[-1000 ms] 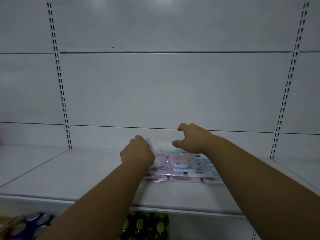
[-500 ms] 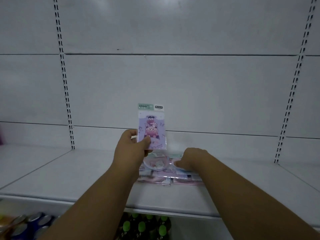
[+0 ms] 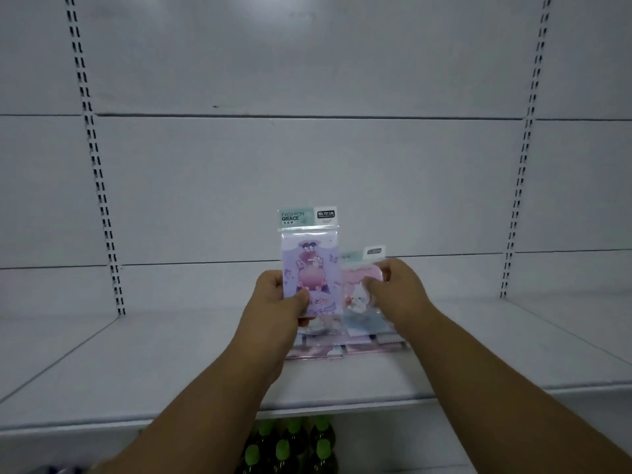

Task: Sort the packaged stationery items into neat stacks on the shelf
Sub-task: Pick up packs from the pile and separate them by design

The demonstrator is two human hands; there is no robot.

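Landmark: white shelf (image 3: 143,367); below its front edge, green-capped bottles (image 3: 290,446). Above the shelf, left hand (image 3: 278,302) pinches a purple packet (image 3: 309,268) upright, header reading "FASHION GRACE"; it hides part of the packet pile (image 3: 349,347) lying flat on the shelf. Just right, right hand (image 3: 396,289) grips a pink packet (image 3: 359,295), blurred, label unreadable.
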